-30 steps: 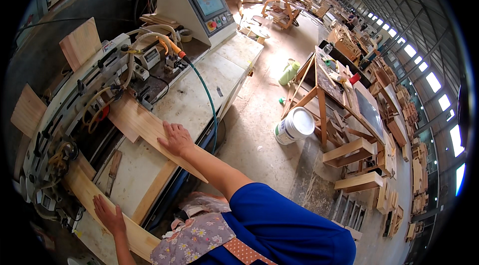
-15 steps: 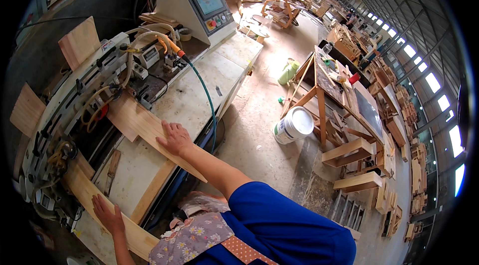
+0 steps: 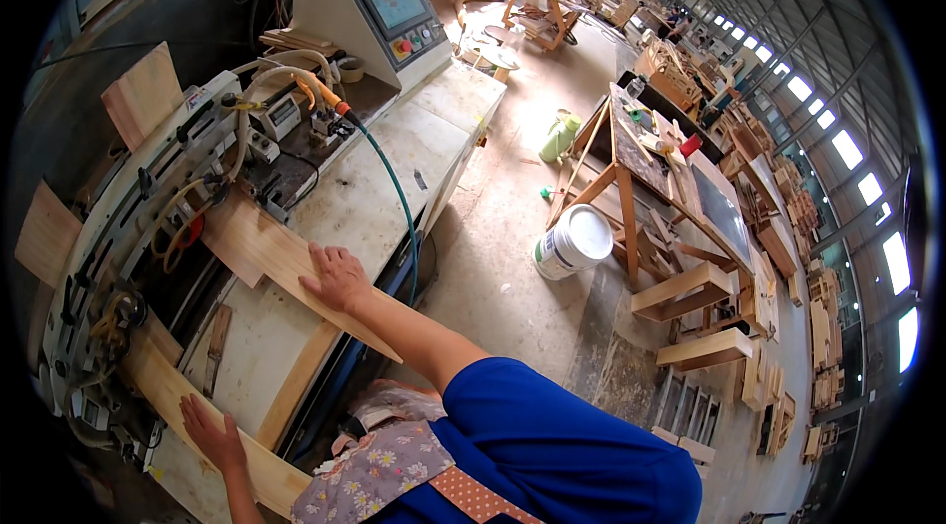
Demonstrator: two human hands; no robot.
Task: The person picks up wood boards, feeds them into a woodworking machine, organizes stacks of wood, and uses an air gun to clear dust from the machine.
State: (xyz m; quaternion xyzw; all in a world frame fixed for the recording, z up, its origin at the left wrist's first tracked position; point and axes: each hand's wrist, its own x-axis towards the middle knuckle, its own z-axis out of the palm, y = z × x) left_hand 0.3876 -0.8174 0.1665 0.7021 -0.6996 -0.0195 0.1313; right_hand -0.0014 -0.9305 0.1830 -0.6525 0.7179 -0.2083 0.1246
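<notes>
My right hand (image 3: 336, 278) lies flat, fingers stretched, on a pale wooden board (image 3: 266, 240) whose far end sits under the machine's clamp assembly. Lower down, my left hand (image 3: 211, 432) rests open on a second, curved wooden board (image 3: 163, 378) that also runs in under the machine. Both boards lie across the white machine table (image 3: 261, 332) and reach toward my body. The woodworking machine (image 3: 148, 199) carries hoses, cables and clamps along its curved beam. What its parts do to the far board ends is hidden.
A control box (image 3: 379, 21) with a screen and buttons stands on the machine table's far end. A green hose (image 3: 394, 179) hangs over the table. To the right are a white bucket (image 3: 574, 241), a green bottle (image 3: 560, 137) and a wooden workbench (image 3: 641, 154). Two wooden boards (image 3: 143, 95) stick up behind the beam.
Both hands stay flat on the same boards. The whole view has shifted slightly, with the machine and bucket a little further left in the picture.
</notes>
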